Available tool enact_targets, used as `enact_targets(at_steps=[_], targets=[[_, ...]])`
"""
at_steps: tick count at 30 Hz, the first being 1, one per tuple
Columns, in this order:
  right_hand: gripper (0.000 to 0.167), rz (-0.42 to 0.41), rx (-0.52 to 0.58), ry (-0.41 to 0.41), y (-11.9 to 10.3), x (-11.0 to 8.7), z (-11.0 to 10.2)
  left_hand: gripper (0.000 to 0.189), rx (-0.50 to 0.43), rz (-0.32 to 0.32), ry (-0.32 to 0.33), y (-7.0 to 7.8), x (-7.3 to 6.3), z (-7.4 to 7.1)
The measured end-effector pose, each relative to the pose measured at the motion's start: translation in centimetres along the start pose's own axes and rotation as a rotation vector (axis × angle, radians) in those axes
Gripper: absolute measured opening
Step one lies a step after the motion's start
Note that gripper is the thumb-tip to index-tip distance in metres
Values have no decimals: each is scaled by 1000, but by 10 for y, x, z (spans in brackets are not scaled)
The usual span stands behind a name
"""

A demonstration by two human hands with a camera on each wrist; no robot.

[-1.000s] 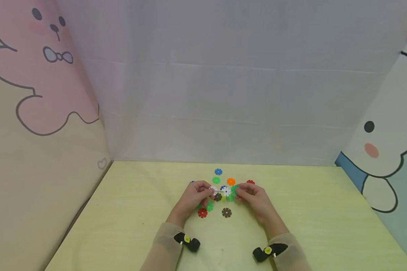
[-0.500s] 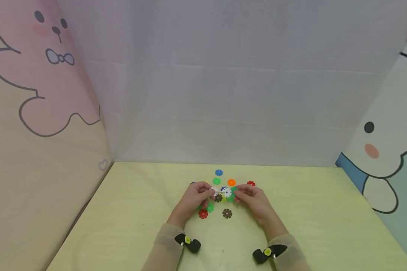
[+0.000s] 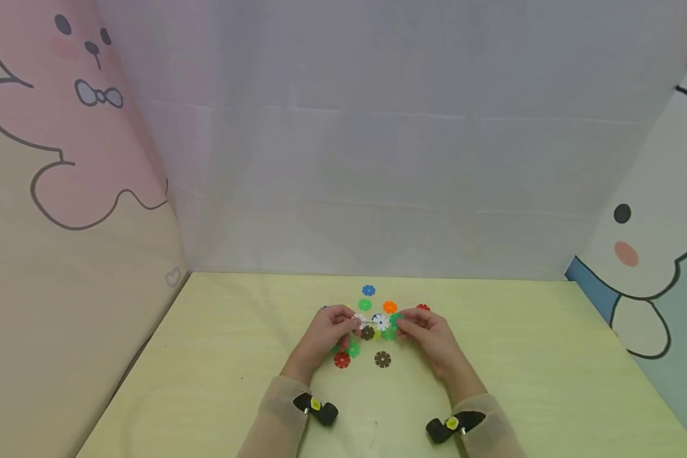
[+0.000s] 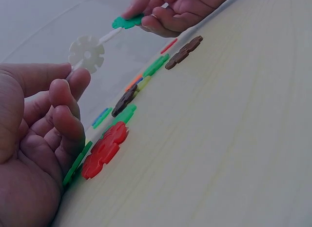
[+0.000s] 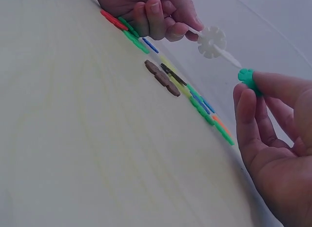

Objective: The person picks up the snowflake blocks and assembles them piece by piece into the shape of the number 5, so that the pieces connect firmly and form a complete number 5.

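Note:
White snowflake building discs (image 4: 87, 53) are joined into a short chain above the table, some edge-on and some face-on. My left hand (image 3: 327, 329) pinches the chain's left end between thumb and fingers. A green snowflake disc (image 5: 246, 79) is pinched by the thumb and fingertips of my right hand (image 3: 432, 334). In the right wrist view its rim is right at the tip of the nearest white disc. Below the hands lie a red disc (image 4: 105, 151), a dark brown disc (image 3: 367, 333) and a brown disc (image 3: 382, 359). My fingers partly cover the held discs.
Loose discs are spread flat on the pale yellow table (image 3: 206, 381), among them a blue one (image 3: 369, 290), an orange one (image 3: 390, 307) and a red one (image 3: 423, 308) at the back. A grey-white curtain (image 3: 343, 159) hangs behind the table, with printed panels on either side.
Both hands stay nearly in place, keeping hold of the white chain and the green disc. The green disc shifts only slightly at the right fingertips.

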State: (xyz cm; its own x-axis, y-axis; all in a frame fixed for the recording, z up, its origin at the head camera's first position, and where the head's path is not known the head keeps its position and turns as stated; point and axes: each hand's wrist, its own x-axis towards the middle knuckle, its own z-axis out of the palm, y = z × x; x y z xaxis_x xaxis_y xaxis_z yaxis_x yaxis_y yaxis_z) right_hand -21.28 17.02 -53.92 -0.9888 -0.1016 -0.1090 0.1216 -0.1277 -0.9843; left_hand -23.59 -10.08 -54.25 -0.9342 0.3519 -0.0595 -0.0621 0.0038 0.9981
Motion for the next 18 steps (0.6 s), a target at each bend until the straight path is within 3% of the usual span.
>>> enact_targets(at_steps=[18], targets=[[25,-10,-80,12,-2,0,1,16,-9,7,1,0,1,-1]])
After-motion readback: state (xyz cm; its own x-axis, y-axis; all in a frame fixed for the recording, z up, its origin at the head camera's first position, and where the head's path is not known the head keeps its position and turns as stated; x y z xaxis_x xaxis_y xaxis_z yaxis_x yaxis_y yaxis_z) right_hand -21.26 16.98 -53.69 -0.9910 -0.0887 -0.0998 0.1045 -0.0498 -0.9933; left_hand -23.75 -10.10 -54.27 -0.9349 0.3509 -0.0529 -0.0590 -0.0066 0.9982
